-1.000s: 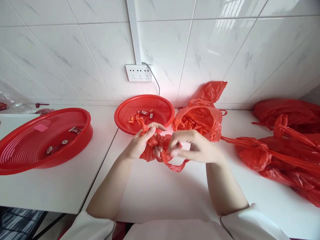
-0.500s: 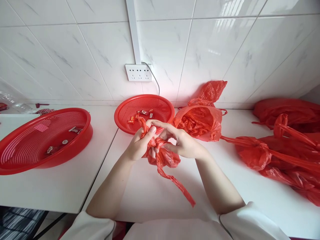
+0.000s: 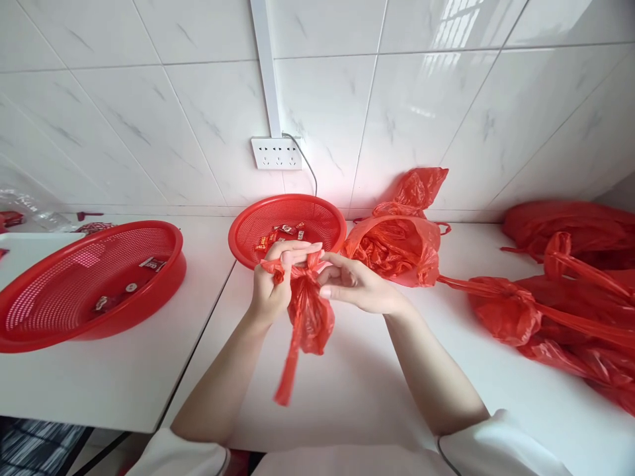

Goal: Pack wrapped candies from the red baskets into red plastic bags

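A small red plastic bag (image 3: pixel 307 311) hangs above the white table between my hands, one handle strip dangling down. My left hand (image 3: pixel 272 281) is closed on the bag's twisted top and holds it up. My right hand (image 3: pixel 354 284) sits just to its right, with the fingertips pinching the same gathered top. Behind my hands is a small red mesh basket (image 3: pixel 327 221) with a few wrapped candies in it.
A larger red mesh basket (image 3: pixel 169 274) with a few candies sits on the left table. An open red bag (image 3: pixel 397 248) lies right of the small basket. Several filled, tied red bags (image 3: pixel 555 304) crowd the right side. A wall socket (image 3: pixel 276 153) is mounted behind.
The bag has been lifted and turned so that it hangs from its top. The loose handle strip swung from lower right to straight down. My right hand shifted onto the bag's top.
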Demonstrator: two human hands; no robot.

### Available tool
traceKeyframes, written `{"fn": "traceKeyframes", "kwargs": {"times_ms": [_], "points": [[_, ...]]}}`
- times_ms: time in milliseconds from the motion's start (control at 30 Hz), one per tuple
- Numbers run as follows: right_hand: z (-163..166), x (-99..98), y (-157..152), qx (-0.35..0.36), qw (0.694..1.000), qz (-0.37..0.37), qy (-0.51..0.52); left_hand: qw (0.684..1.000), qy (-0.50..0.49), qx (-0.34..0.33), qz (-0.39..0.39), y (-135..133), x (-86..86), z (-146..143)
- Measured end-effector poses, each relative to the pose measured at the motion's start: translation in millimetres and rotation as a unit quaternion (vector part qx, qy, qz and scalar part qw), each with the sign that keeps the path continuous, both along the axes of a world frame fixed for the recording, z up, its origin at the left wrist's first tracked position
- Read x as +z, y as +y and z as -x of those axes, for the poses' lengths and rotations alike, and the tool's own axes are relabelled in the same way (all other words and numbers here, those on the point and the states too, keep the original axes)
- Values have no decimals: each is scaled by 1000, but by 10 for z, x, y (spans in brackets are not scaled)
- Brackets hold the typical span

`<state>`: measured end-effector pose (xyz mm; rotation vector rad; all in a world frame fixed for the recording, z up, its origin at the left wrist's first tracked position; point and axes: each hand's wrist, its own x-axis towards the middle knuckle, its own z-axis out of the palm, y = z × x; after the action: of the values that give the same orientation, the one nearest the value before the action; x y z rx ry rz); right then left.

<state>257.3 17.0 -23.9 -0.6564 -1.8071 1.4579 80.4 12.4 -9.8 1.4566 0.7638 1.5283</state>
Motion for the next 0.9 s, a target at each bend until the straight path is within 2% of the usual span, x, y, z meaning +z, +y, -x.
{"fn": "traceKeyframes", "kwargs": {"times_ms": [67,133,200,367,500,600,700,767,833,900], "points": [[3,-31,35,3,999,24,29,999,7,-43,4,1,-16,-8],[11,-55,69,-60,997,15,50,998,38,-57,3,-8,-29,-7],[11,-60,94,-113,991,13,69,997,63,-38,-8,-14,-36,8],[-54,9,112,-72,977,101,174,986,145,-2,-87,48,-11,131],[-171,89,78,-85,962,141,218,966,226,29,-122,133,39,254],[-299,151,16,-110,971,121,175,941,309,58,-121,155,75,348],[-472,239,-84,-153,986,31,54,911,395,87,-86,133,132,483],[-612,307,-175,-190,980,-31,-41,888,442,119,-55,114,189,593],[-760,370,-280,-216,967,-59,-118,871,466,151,-29,101,252,685],[-900,418,-391,-233,953,-70,-180,872,468,148,-2,93,300,726]]}}
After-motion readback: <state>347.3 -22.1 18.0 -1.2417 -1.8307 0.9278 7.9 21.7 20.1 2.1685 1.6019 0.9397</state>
